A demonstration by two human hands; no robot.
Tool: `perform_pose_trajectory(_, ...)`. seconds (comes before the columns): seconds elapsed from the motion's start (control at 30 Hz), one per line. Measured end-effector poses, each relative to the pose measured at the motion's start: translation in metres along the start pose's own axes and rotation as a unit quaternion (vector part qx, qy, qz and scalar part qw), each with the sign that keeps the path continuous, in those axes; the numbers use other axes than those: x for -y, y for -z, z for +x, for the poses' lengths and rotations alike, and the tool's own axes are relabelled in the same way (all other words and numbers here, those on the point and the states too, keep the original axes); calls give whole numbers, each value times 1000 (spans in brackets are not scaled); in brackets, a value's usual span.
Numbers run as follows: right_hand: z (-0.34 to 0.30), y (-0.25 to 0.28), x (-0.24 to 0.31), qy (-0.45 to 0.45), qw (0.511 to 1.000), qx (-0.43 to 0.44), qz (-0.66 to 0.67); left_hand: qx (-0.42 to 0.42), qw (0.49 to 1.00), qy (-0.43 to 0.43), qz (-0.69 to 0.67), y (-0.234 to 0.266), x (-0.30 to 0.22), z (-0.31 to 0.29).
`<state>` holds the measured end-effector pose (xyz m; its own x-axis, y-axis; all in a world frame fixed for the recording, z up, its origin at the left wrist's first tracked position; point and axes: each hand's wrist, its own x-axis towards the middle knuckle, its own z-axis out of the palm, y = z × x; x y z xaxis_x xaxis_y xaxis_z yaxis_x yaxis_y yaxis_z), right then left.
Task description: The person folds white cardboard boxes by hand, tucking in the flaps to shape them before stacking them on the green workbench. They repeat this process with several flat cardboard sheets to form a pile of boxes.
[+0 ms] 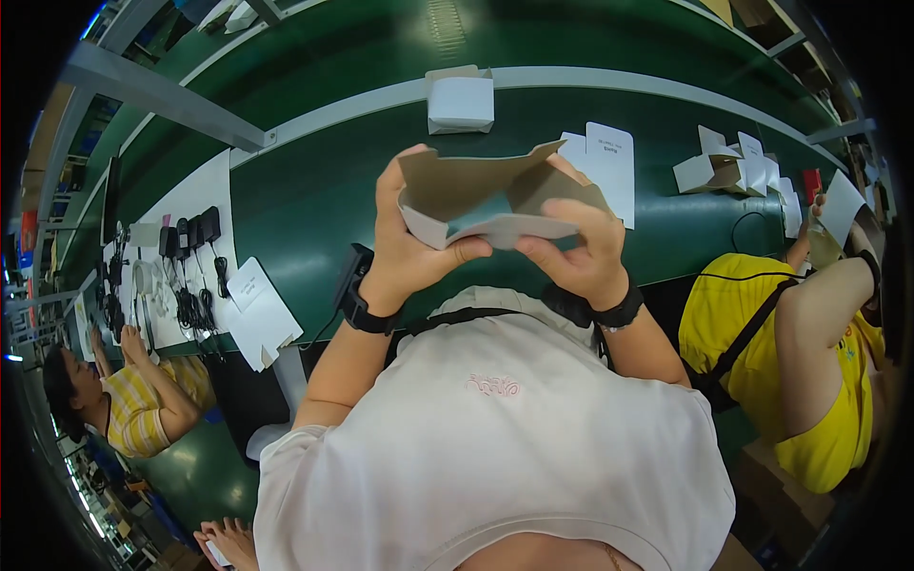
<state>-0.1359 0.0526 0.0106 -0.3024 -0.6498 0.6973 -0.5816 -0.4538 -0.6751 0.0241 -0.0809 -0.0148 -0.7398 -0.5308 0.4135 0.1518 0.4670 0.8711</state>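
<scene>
Between my two hands I hold a small cardboard box [476, 181], white outside and grey-brown inside, its end gaping toward me and its flaps loose. My left hand [409, 233] grips the box's left side, the thumb pressed at the lower edge. On the right side my right hand [586, 238] is closed around the box, its thumb near the same edge. Some fingers of both hands are hidden behind the cardboard. Beyond the box, a white folded box [461, 103] stands on the green table [333, 190]. Flat white carton sheets [609, 167] lie just right of my right hand.
More flat cartons [259, 314] lie at the left, beside black power adapters with cables [195, 238]. Several part-folded boxes [733, 167] stand at the right. A person in yellow [828, 381] holds a carton at the right; another person [152, 400] sits at the left. A metal post [162, 95] rises at the left.
</scene>
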Motion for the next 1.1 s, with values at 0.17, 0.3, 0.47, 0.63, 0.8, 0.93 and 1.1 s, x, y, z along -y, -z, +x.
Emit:
perform_pose_trajectory(0.17,-16,-16,-27,-1,998,-27,59,-60,993,-45,-93,-13,6,-3)
perform_pose_trajectory(0.3,-13,-20,-28,-73,994,-33,74,-38,993,-71,-90,-10,2,-2)
perform_pose_trajectory(0.47,-3,-19,-19,-170,979,-27,109,-45,992,-40,-113,-14,-6,-2)
perform_pose_trajectory(0.63,2,-14,-20,-247,964,1,100,-43,992,1,-118,-10,6,-11)
perform_pose_trajectory(0.8,5,-16,-22,-223,969,-22,107,-39,989,-6,-146,-9,-4,-12)
perform_pose_trajectory(0.93,7,-11,-18,-189,980,16,62,-51,992,-13,-117,-7,0,-10)
perform_pose_trajectory(1.1,2,-12,-20,-217,966,24,135,-58,987,29,-146,-11,2,-11)
